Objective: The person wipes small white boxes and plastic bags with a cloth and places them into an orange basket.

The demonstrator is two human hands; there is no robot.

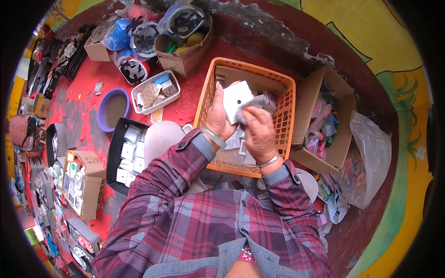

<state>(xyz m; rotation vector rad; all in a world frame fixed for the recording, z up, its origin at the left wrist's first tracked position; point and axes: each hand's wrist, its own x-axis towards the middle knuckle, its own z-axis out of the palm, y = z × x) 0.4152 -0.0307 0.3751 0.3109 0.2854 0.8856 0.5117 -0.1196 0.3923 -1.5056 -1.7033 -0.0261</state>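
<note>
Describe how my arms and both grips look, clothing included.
The left sleeve and right sleeve are plaid in maroon, pinkish red, grey and dark tones. Each has a plain grey cuff and a dark button. The left wrist carries a thick, pale bangle, the right a thinner silvery bangle. The left grip and right grip wear no gloves.

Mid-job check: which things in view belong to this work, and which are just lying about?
In use:
white box, in the left hand
grey cloth, in the right hand
orange basket, beneath both
black tray of similar white packets, probably

Apparently lying about:
purple basin
small white basket
open cardboard box, right
</note>
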